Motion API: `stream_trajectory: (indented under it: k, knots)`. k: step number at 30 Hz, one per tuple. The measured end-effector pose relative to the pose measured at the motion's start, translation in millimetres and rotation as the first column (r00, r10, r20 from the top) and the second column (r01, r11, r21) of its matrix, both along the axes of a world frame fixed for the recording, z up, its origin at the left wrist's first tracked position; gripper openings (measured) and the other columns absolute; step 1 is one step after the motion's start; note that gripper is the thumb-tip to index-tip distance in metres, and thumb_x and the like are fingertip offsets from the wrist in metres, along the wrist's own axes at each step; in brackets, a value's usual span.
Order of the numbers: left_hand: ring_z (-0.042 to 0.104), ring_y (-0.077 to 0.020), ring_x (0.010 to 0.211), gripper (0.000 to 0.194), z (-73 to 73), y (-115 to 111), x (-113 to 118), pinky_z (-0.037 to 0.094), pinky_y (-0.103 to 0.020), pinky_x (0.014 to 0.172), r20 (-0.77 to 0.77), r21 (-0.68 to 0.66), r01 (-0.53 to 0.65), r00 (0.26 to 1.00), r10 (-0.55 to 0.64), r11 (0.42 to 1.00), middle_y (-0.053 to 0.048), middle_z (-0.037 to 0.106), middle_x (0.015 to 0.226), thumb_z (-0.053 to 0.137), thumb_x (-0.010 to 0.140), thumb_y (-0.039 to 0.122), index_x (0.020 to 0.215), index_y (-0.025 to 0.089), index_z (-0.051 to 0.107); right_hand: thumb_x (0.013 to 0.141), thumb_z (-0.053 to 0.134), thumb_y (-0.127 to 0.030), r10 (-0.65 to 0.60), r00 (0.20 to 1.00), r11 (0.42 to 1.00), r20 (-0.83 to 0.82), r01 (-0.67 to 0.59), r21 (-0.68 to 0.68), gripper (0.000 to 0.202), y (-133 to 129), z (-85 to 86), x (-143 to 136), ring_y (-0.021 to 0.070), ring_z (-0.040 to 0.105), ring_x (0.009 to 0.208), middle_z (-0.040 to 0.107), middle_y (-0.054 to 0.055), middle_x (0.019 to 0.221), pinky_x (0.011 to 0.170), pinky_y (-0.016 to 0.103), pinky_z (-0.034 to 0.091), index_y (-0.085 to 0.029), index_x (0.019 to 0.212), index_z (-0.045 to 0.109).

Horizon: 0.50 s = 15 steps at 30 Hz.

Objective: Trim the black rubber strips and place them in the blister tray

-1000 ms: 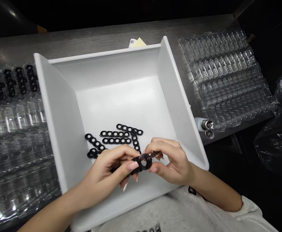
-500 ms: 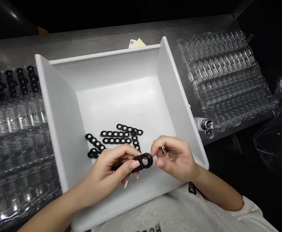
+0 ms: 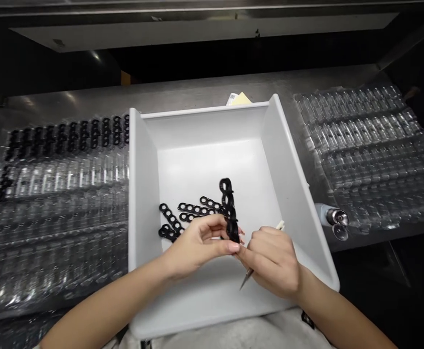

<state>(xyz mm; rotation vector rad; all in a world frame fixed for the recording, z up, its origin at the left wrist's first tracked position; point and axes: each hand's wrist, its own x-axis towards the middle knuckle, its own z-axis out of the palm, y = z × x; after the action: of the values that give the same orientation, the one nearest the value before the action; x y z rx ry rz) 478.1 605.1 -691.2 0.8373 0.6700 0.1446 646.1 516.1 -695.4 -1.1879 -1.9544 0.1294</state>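
Note:
My left hand (image 3: 197, 245) pinches a small stack of black strips with round holes (image 3: 228, 208) between thumb and fingers. The stack stands nearly upright above the white bin. Close against its lower end is my right hand (image 3: 274, 257), closed around a slim pointed tool (image 3: 247, 278). The tool's metal tip points down toward me and its pale end sticks out above the knuckles; its exact kind does not show. More black holed strips (image 3: 171, 218) lie loose on the floor of the white bin (image 3: 301, 169), left of and behind the held stack.
On the left, clear plastic blister trays (image 3: 70, 208) hold black strips in their back row. Another clear tray stack (image 3: 371, 145) lies on the right. Beside the bin's right wall sits a small bottle-like item with a metal top (image 3: 337, 216). Paper slips (image 3: 241, 99) lie behind the bin.
The held stack has swung from lying toward the right to nearly upright. My right hand has turned knuckles up, bringing the tool's tip into view. The camera view has shifted left and up.

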Motion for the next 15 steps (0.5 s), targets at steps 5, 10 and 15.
stream_trajectory:
  k: [5,10,15]
  knots:
    - [0.067,-0.0136,0.083,0.020,33.2,17,-21,0.057,-0.028,0.079,0.019,0.281,-0.180,0.983,0.182,0.943,-0.001,0.070,0.087,0.078,0.075,0.022,0.089,0.018,0.065,0.085,0.053,0.000,-0.022,0.994,0.987,-0.104,0.004,-0.162,0.030,-1,4.7,3,0.0113,0.046,0.049,0.050,-0.005,0.055,0.049,0.027,0.035,-0.020,0.105,0.064]
    - [0.065,-0.0067,0.083,0.025,51.7,97,-153,0.053,-0.024,0.088,-0.021,0.813,-0.464,0.581,0.814,0.352,0.010,0.070,0.090,0.074,0.081,0.026,0.101,0.016,0.063,0.083,0.062,-0.002,-0.301,0.940,0.943,-0.160,0.268,-0.199,0.029,-7,8.7,7,0.0142,0.058,0.053,0.064,-0.001,0.070,0.054,0.029,0.047,-0.026,0.099,0.068]
    - [0.053,-0.0036,0.052,0.021,10.3,158,-310,0.043,-0.016,0.057,-0.205,0.954,-0.127,0.381,0.902,0.270,0.014,0.053,0.048,0.068,0.083,0.026,0.075,0.011,0.056,0.087,0.060,-0.010,-0.256,0.958,0.941,-0.128,0.217,-0.259,0.017,-4,7.5,4,0.0124,0.055,0.044,0.069,-0.001,0.072,0.046,0.028,0.046,-0.024,0.093,0.067]
